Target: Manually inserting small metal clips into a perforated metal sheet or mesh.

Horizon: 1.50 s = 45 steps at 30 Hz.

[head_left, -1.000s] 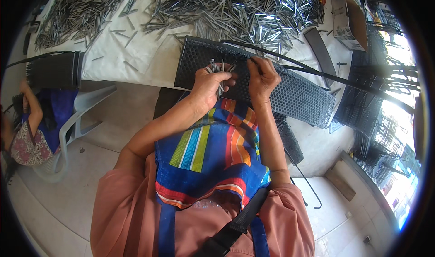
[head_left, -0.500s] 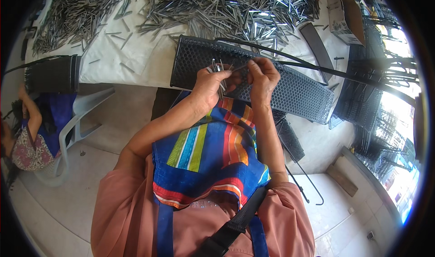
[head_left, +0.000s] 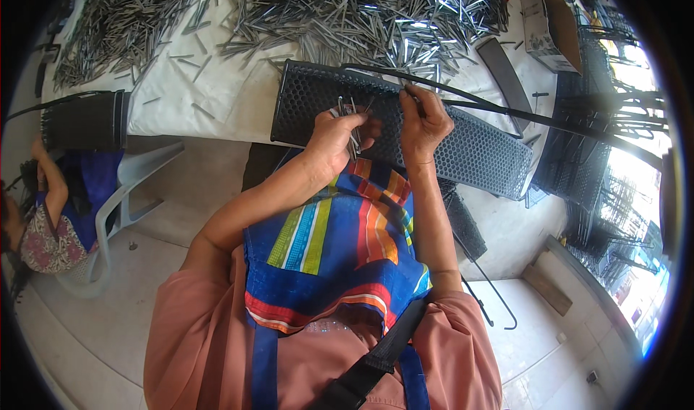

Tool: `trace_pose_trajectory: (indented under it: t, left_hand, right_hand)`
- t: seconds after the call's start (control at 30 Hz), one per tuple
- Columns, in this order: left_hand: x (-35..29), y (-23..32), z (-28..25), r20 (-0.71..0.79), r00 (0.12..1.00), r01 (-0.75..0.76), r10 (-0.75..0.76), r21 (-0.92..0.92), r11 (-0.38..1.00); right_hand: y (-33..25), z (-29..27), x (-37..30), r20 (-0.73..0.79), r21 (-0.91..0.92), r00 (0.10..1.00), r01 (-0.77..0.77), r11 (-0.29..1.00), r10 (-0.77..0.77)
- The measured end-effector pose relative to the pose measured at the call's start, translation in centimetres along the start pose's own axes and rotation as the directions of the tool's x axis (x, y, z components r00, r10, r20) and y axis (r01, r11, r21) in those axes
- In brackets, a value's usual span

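Note:
A long black perforated metal tray [head_left: 481, 150] lies slantwise over the table's near edge and my lap, a dark rod running along its far side. Over its left half my left hand [head_left: 334, 141] is closed around a small bundle of thin metal strips [head_left: 353, 129], whose ends stick out above and below the fist. To the right, my right hand [head_left: 425, 126] is raised over the tray near its far rim. Thumb and forefinger are pinched together there; what they hold, if anything, is too small to make out.
Heaps of loose metal strips [head_left: 296, 23] cover the far part of the white-covered table [head_left: 170, 110]. An open cardboard box [head_left: 551, 27] stands at the back right, near stacked black racks [head_left: 589, 142]. At left, another person sits on a pale plastic chair [head_left: 108, 222].
My right hand has moved slightly right and away from my left hand, toward the tray's far rim. The left hand with its strips has stayed in nearly the same place.

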<state>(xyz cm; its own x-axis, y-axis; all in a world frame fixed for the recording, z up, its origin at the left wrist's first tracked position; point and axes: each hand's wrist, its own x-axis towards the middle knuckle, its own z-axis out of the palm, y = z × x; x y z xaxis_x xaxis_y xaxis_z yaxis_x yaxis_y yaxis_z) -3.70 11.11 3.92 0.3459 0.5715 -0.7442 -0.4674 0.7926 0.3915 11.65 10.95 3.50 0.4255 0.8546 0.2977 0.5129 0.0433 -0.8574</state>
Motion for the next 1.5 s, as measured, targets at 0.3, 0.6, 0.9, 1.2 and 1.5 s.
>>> trace_pose_trajectory:
  t: [0.3,0.6,0.9,1.2,1.5]
  left_hand:
    - [0.1,-0.4,-0.1,0.031,0.999,0.016,-0.015,-0.036,0.999]
    - [-0.1,-0.6,-0.2,0.042,0.999,0.029,-0.027,-0.052,0.998]
    - [0.3,-0.7,-0.1,0.05,0.998,0.027,-0.024,-0.061,0.998]
    - [-0.5,-0.3,0.1,0.152,0.986,0.082,-0.073,-0.058,0.995]
    - [-3.1,-1.5,-1.1,0.273,0.946,0.145,-0.177,0.133,0.981]
  right_hand:
    - [-1.0,-0.3,0.5,0.052,-0.089,0.997,0.061,0.994,-0.057]
    - [-0.3,-0.2,-0.1,0.017,-0.037,1.0,-0.009,0.999,0.009]
    - [0.0,0.0,-0.1,0.062,-0.06,0.997,0.045,0.997,-0.041]
    - [-1.3,-1.4,-1.2,0.212,-0.078,0.976,0.056,0.995,-0.038]
    - [-1.6,-2.5,-1.4,0.065,0.384,0.905,-0.411,0.827,0.42]
